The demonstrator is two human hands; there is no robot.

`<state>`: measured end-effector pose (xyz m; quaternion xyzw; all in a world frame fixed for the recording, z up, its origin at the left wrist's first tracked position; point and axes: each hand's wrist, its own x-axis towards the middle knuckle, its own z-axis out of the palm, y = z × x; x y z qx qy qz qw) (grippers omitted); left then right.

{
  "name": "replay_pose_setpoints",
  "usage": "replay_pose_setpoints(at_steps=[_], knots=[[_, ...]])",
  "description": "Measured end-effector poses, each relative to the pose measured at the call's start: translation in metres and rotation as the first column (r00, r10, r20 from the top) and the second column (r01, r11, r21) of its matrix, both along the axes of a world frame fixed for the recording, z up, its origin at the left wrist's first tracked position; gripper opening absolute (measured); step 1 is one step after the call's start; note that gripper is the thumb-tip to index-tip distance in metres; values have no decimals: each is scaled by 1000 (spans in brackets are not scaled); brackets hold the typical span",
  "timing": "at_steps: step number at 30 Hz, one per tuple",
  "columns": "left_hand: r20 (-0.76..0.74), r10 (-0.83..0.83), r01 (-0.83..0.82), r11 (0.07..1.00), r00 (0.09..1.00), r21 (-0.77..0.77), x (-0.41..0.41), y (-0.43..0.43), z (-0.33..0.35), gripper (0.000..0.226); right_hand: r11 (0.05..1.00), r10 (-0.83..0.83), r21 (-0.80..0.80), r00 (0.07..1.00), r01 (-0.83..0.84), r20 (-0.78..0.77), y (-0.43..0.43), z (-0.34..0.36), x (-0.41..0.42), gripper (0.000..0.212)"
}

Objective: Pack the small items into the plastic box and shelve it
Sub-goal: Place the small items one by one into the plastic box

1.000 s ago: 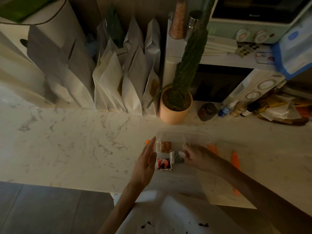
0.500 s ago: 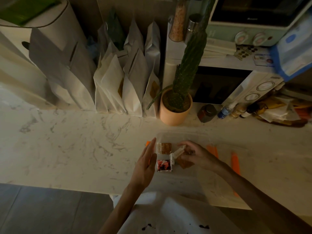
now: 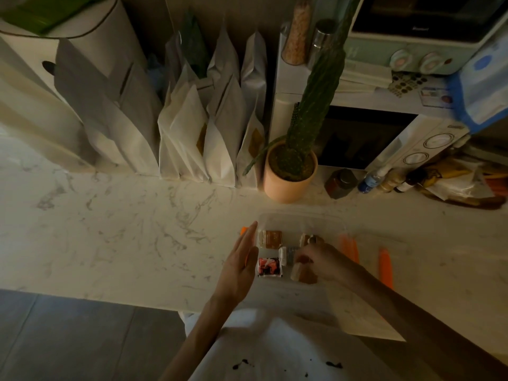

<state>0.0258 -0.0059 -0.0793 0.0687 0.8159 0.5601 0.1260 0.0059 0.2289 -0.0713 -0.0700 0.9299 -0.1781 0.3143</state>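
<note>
I see everything dim and yellowish. Left of the cactus pot [image 3: 290,185] the counter [image 3: 123,229] catches the most light. Nearer me than the pot, the floor [image 3: 68,339] lies shadowed and my right hand [image 3: 319,262] looks soft, murky. Frame edges bow.

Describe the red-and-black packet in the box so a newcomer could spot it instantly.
Start at the potted cactus on the marble counter; the clear plastic box sits just in front of it. Inside, the red-and-black packet lies in the near-left corner, beside the left hand. It is the only red one; its neighbours are brown or pale.
</note>
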Motion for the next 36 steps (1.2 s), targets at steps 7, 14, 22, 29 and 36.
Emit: replay_pose_setpoints(at_steps=[7, 14, 22, 29, 36], knots=[[2, -6, 6, 1000, 1000, -11, -1, -1, 0, 51, 982, 151, 111, 988, -151, 6, -5, -13, 5, 36], [5, -2, 2, 1000, 1000, -25, -2, -1, 1, 51, 993, 43, 118, 971, -15, -234, -16, -8, -4, 11], [9, 3, -3, 999, 1000, -35, -2, -2, 0, 50, 954, 101, 301, 933, 8, -346, -32, -3, -2, 27], [5, -10, 10, 999, 1000, -40, -1, -2, 1, 49, 867, 311, 479, 902, -139, -300, 0, -6, -3, 25], [11, -5, 5, 1000, 1000, -19, 0, -1, 5, 50, 914, 310, 354, 903, -198, -296, 13, 11, -12, 18]])
